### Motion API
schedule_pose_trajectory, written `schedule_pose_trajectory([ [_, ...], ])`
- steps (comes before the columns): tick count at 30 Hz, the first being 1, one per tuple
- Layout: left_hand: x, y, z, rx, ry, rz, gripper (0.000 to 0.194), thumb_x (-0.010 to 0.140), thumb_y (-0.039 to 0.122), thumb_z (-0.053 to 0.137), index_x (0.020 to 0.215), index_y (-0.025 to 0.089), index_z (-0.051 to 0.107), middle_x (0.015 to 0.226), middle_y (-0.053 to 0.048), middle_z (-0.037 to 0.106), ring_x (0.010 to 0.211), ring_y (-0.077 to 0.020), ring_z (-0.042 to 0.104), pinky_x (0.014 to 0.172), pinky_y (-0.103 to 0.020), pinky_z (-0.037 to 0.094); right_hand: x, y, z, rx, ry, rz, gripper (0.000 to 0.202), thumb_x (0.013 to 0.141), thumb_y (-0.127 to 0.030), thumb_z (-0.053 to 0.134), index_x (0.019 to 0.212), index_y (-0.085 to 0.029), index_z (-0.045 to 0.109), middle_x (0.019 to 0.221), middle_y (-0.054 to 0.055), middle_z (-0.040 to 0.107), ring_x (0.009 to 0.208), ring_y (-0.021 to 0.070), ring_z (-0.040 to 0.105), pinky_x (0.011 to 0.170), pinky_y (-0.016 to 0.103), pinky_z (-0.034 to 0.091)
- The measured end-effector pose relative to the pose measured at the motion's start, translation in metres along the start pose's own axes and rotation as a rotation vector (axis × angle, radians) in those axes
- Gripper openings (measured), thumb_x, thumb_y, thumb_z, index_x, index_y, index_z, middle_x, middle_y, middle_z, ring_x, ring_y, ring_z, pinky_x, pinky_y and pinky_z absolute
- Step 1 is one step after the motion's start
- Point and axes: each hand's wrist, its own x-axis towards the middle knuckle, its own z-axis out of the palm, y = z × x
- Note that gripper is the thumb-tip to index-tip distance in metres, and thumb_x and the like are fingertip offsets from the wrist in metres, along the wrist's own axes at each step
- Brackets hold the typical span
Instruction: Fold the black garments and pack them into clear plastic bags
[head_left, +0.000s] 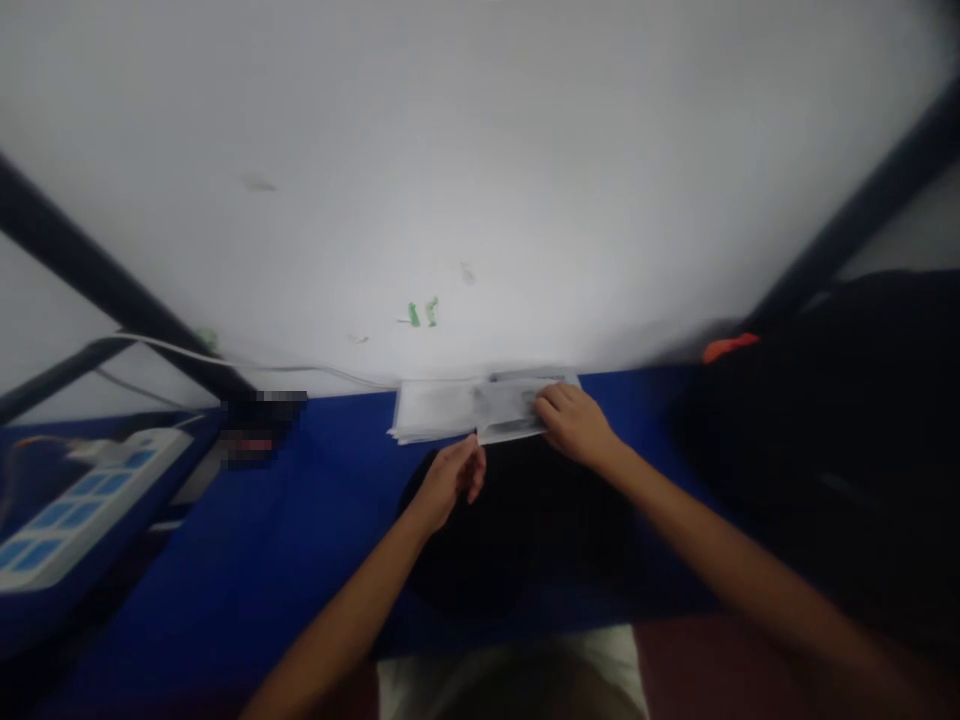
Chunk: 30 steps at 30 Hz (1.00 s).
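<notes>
White papers, stacked or folded open, lie at the back of the blue surface against the wall. A greyish, see-through-looking sheet covers their right half. My right hand rests on the right side of that sheet with its fingers curled over it; whether it pinches the sheet is hidden. At the papers' lower middle edge, my left hand has its fingers bent, with the index fingertip touching the edge near a small dark spot. A black object lies below the papers, between my forearms.
A white power strip with blue sockets stands at the left. A white cable runs along the wall. Dark bars slant at both sides. A large black item fills the right, with an orange piece by it.
</notes>
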Motion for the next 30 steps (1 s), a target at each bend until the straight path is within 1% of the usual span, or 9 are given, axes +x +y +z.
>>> schedule_pose_trajectory([
  [4,0.005,-0.012,-0.005,0.104,0.084,0.001,0.040,0.081,0.054,0.062,0.072,0.016,0.053,0.054,0.005,0.049,0.042,-0.0069,0.043,0.038,-0.018,0.033,0.012,0.023,0.009,-0.052,-0.071,0.060,0.022,0.085,-0.012,0.049,0.103,-0.014,0.062,0.099,0.015,0.061,0.090,0.0281,0.048,0.077,0.037,0.037],
  [7,0.006,-0.016,-0.004,0.156,0.082,-0.012,0.038,0.080,0.051,0.064,0.072,0.016,0.053,0.053,0.005,0.050,0.040,-0.0065,0.043,0.037,-0.017,0.032,0.015,0.040,0.027,-0.044,-0.188,0.136,0.027,0.086,-0.011,0.046,0.108,-0.011,0.061,0.109,0.018,0.060,0.098,0.0300,0.049,0.082,0.039,0.036],
  [9,0.005,-0.017,-0.002,0.190,0.075,-0.013,0.037,0.080,0.051,0.063,0.072,0.016,0.054,0.054,0.005,0.051,0.040,-0.0065,0.044,0.037,-0.016,0.032,0.014,0.048,0.041,-0.015,-0.241,0.152,0.029,0.086,-0.014,0.050,0.112,-0.009,0.060,0.116,0.020,0.060,0.104,0.0312,0.050,0.086,0.040,0.037],
  [12,0.004,-0.018,-0.001,0.261,0.070,-0.015,0.037,0.081,0.052,0.060,0.073,0.016,0.053,0.054,0.005,0.051,0.040,-0.0061,0.044,0.037,-0.016,0.033,0.012,0.053,0.058,0.032,-0.279,0.135,0.054,0.088,-0.037,0.056,0.133,-0.008,0.049,0.136,0.023,0.051,0.118,0.0360,0.046,0.095,0.046,0.037],
  [15,0.005,-0.021,-0.001,0.324,0.050,-0.017,0.038,0.082,0.053,0.058,0.073,0.016,0.053,0.054,0.005,0.051,0.039,-0.0059,0.044,0.036,-0.015,0.031,0.013,0.049,0.071,0.123,-0.362,0.152,0.078,0.089,-0.066,0.041,0.152,-0.023,0.024,0.157,0.017,0.028,0.137,0.0451,0.028,0.101,0.064,0.028],
  [18,0.006,-0.025,-0.002,0.371,0.031,-0.016,0.039,0.082,0.054,0.057,0.075,0.017,0.054,0.055,0.005,0.051,0.040,-0.0061,0.044,0.037,-0.015,0.032,0.014,0.043,0.082,0.190,-0.465,0.199,0.081,0.085,-0.077,0.030,0.154,-0.036,0.016,0.162,0.008,0.015,0.143,0.0494,0.010,0.100,0.078,0.017],
  [21,0.006,-0.026,-0.003,0.393,0.027,-0.018,0.038,0.083,0.054,0.055,0.076,0.017,0.054,0.055,0.005,0.051,0.041,-0.0065,0.045,0.037,-0.015,0.033,0.013,0.040,0.091,0.214,-0.503,0.219,0.083,0.084,-0.080,0.027,0.153,-0.037,0.015,0.163,0.006,0.013,0.144,0.0486,0.003,0.100,0.081,0.009],
  [25,0.006,-0.027,-0.003,0.420,0.022,-0.026,0.036,0.084,0.053,0.054,0.076,0.017,0.054,0.057,0.005,0.052,0.042,-0.0067,0.045,0.038,-0.016,0.033,0.010,0.040,0.097,0.221,-0.507,0.231,0.083,0.084,-0.080,0.028,0.153,-0.037,0.016,0.163,0.005,0.014,0.145,0.0477,0.002,0.100,0.082,0.005],
  [30,0.004,-0.027,-0.002,0.558,0.001,0.022,0.033,0.087,0.050,0.052,0.079,0.018,0.055,0.059,0.004,0.054,0.047,-0.0081,0.048,0.044,-0.018,0.036,0.013,0.041,0.090,0.246,-0.521,0.269,0.079,0.086,-0.077,0.029,0.153,-0.036,0.021,0.162,0.005,0.016,0.145,0.0461,0.005,0.102,0.080,0.007],
])
